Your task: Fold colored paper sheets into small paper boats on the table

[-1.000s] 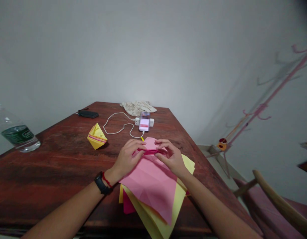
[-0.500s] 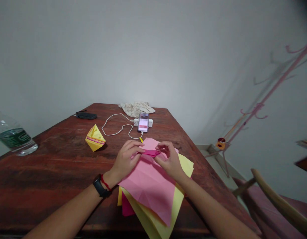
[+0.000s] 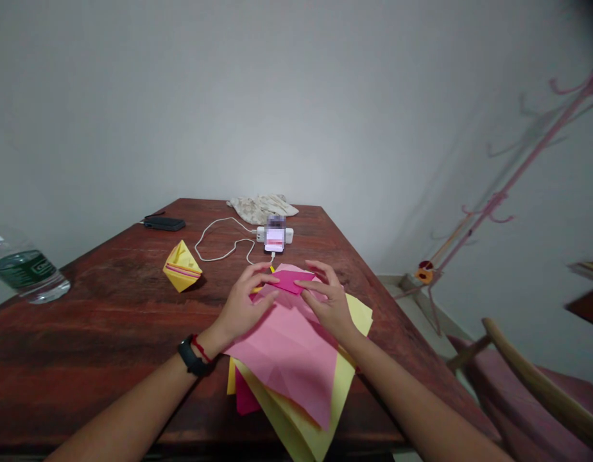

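Observation:
A small folded piece of magenta paper lies flat on a large creased pink sheet. My left hand is at its left side, fingers stretched out and thumb apart, with fingertips touching its left end. On the other side, my right hand has its fingers spread, and their tips rest on the right part of the folded paper. Beneath the pink sheet are pale yellow sheets, and the corner of another magenta sheet sticks out at the lower left.
A yellow folded paper shape stands to the left. Behind my hands lie a lit phone, a white cable, a cloth and a dark device. A water bottle is far left; a chair is right.
The magenta paper was pinched and tilted up between both hands; now it lies flat on the pink sheet. My fingers have spread out from their pinch.

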The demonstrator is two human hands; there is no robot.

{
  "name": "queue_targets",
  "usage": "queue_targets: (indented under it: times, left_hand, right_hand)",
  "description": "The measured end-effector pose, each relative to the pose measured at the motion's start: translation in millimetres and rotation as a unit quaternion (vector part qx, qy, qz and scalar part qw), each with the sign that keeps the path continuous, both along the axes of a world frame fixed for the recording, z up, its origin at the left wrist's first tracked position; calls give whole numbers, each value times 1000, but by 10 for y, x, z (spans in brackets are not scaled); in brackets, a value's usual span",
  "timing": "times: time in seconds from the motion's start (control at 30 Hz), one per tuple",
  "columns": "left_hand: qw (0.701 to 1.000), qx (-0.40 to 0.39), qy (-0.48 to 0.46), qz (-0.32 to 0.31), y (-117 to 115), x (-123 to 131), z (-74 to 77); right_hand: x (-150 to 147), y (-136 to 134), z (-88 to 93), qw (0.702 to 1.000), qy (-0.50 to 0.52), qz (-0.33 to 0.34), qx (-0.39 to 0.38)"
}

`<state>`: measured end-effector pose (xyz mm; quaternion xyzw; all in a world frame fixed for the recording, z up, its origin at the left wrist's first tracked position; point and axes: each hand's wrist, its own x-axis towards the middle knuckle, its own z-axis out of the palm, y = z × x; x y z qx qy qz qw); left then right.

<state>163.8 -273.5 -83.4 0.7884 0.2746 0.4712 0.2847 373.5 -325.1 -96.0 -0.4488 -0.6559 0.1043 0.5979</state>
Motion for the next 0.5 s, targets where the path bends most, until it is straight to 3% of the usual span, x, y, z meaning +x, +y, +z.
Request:
queue_targets:
  times: [0.1,0.17,0.3,0.37,0.5]
  left_hand:
    - [992,-117,-30,-32,43,15,-20]
    - [971,-221,-66,-58,62,20,-36]
    - [882,-432,-134,-130,56,20,-51]
    - [855,-474,-153,-140,43,18,-45]
    - [857,-472,-170,-118,47,14,-31]
  right_hand:
    - [49,47,-20,1000,14,-14,2]
    - [65,61,-29,1000,13,-14,2]
    - [59,66,-39,1000,5,0,6]
    - [51,65,-39,1000,4,7,4]
    - [50,48,-17,1000,-6,18,-12]
